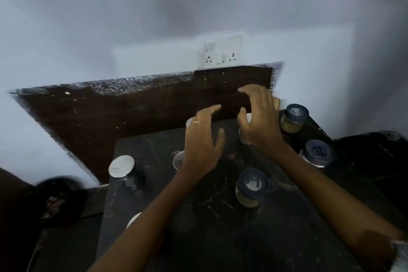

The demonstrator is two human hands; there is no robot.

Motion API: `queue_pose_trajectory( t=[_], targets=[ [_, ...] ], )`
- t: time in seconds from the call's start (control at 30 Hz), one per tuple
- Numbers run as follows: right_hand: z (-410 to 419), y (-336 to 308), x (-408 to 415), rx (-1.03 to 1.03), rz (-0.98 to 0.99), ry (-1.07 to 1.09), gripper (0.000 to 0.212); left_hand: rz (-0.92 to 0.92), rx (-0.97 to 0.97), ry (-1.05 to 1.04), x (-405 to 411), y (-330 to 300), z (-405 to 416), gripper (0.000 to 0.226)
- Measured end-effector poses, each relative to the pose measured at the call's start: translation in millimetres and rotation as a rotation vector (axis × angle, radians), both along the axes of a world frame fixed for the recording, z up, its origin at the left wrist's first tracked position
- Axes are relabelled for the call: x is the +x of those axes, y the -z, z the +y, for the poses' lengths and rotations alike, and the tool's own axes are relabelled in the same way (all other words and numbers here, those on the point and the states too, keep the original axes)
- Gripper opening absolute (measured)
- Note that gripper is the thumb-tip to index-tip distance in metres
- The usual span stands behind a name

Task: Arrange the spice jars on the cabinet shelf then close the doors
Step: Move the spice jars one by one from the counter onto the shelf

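Both hands (229,130) spread, empty, over dark counter (198,216) amid scattered spice jars (251,186).

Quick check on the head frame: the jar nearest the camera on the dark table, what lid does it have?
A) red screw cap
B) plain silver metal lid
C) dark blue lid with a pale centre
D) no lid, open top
C: the nearest jar wears a dark blue lid with a pale patch in the middle, over light-coloured contents. The silver-lidded jar stands farther left on the table.
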State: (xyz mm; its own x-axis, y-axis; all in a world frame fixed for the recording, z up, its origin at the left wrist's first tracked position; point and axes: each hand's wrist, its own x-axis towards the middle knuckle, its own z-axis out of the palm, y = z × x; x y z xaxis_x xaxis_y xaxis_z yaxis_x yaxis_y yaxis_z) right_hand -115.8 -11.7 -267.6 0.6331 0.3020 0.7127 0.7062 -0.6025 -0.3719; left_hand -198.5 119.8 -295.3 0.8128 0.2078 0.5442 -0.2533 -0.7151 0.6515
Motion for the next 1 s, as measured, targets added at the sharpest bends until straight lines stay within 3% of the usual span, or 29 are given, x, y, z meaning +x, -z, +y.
queue_pose_trajectory(
  t=[0.17,0.37,0.43,0.53,0.67,0.73,0.87,1.0],
  targets=[
    [-52.3,69.1,-5.1,-0.239,0.282,0.140,0.055,0.416,-0.046,0.124,-1.9,77.9,-30.3,0.069],
    [-109.4,146.7,-17.5,-0.404,0.902,0.070,0.082,0.809,-0.135,0.266,-8.2,141.6,-58.6,0.094],
    [-119.3,161.3,-23.2,-0.413,1.050,-0.031,0.086,0.811,-0.210,0.317,-7.4,151.8,-65.7,0.097],
    [-125.1,173.3,-32.1,-0.362,1.106,-0.078,0.084,0.773,-0.337,0.319,-5.2,158.8,-73.0,0.094],
    [-115.7,182.0,-38.8,-0.188,1.281,-0.055,0.071,0.758,-0.339,0.307,-0.4,167.1,-75.4,0.094],
    [-110.8,181.8,-37.2,-0.185,1.269,-0.068,0.068,0.740,-0.320,0.303,1.4,169.6,-72.6,0.088],
    [-113.0,172.4,-31.9,0.047,1.290,-0.140,0.076,0.728,-0.330,0.310,7.5,158.7,-63.7,0.081],
    [-106.2,152.0,-22.6,0.122,1.294,-0.192,0.067,0.687,-0.366,0.315,17.2,128.9,-50.8,0.078]
  ],
)
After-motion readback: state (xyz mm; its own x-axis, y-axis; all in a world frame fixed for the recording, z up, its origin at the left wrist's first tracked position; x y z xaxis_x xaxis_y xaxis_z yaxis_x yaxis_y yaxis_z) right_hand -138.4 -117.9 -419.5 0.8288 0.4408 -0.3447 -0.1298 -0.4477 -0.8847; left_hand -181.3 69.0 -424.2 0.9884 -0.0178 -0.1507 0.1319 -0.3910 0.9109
